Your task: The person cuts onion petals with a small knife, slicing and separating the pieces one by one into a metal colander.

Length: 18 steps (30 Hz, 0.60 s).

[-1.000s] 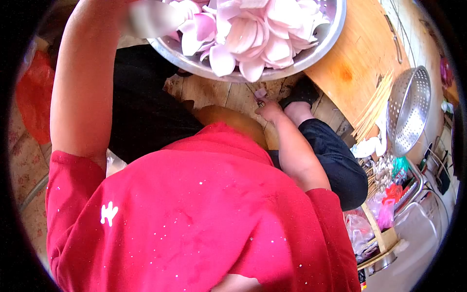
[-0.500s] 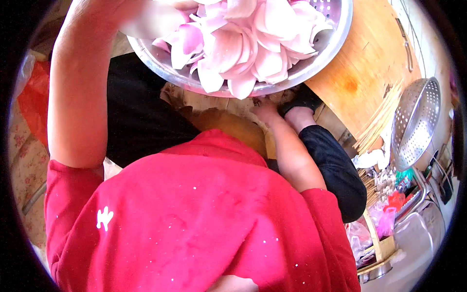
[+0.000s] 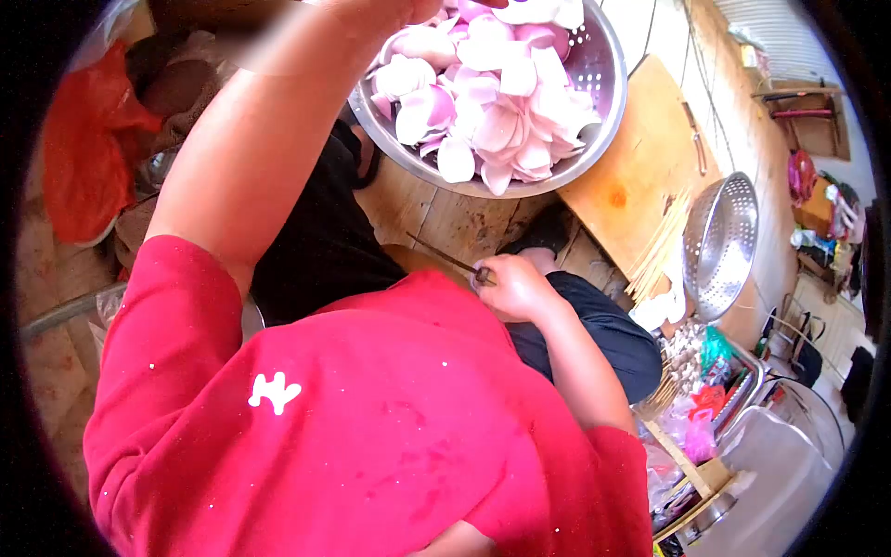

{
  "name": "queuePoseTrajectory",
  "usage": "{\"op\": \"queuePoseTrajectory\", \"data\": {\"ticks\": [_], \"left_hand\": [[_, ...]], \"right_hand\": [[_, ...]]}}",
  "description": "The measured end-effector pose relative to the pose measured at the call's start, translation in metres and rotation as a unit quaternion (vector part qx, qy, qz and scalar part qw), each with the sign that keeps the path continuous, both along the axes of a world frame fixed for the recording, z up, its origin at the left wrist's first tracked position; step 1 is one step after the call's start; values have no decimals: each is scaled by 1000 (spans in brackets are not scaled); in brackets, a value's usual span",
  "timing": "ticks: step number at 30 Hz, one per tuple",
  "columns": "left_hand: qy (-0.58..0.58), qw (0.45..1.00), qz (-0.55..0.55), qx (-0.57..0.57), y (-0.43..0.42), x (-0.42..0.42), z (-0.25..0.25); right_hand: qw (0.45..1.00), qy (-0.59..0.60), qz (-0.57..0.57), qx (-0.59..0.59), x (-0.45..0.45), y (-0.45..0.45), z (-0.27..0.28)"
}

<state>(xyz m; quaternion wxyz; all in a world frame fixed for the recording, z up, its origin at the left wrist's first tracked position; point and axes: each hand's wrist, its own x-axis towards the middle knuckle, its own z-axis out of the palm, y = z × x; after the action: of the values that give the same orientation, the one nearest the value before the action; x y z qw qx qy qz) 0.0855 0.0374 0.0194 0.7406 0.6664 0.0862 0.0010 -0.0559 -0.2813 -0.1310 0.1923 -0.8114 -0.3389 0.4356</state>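
Note:
At the top edge, my left hand (image 3: 422,9) reaches over a metal colander (image 3: 608,111) heaped with pale pink, petal-like pieces (image 3: 501,121) that look like onion layers. Most of that hand is cut off by the frame, so its fingers and anything in them cannot be made out. Lower down, in front of my red shirt, my right hand (image 3: 515,286) is closed on a thin, dark tool (image 3: 441,253) that looks like a small knife. Its blade points up and to the left, below the colander.
A wooden board (image 3: 631,158) at the right bears thin wooden sticks (image 3: 661,246) and a long metal utensil (image 3: 694,139). A second perforated bowl (image 3: 719,246) stands tilted beside it. Plastic bags (image 3: 696,427) lie lower right; a red bag (image 3: 88,144) hangs at the left.
My left hand has moved right, over the colander. My right hand has come back towards my body, and the thin tool now shows in it. The view has shifted, showing more on the right.

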Motion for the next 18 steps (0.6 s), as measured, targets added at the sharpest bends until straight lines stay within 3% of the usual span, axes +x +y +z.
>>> {"op": "queuePoseTrajectory", "data": {"ticks": [2, 5, 7, 11, 13, 14, 18], "left_hand": [[-3, 999, 22, -49, 7, -1, 4], [4, 998, 50, -49, 17, 0, 5], [-11, 998, 67, 10, 25, 5, 0], [61, 993, 70, 68, 37, 16, -6], [-9, 983, 113, 142, 33, 19, -27], [9, 990, 85, 111, 36, 22, -26], [62, 956, 19, 285, 25, 41, -33]], "right_hand": [[992, 97, -64, 41, 9, 12, 50], [981, 89, -144, 100, 20, 32, 100], [981, 51, -133, 128, 38, 55, 122], [942, 111, -244, 203, 72, 99, 139], [939, 77, -261, 211, 90, 110, 132], [925, 129, -298, 197, 94, 114, 142], [901, 159, -332, 230, 110, 102, 145]]}}
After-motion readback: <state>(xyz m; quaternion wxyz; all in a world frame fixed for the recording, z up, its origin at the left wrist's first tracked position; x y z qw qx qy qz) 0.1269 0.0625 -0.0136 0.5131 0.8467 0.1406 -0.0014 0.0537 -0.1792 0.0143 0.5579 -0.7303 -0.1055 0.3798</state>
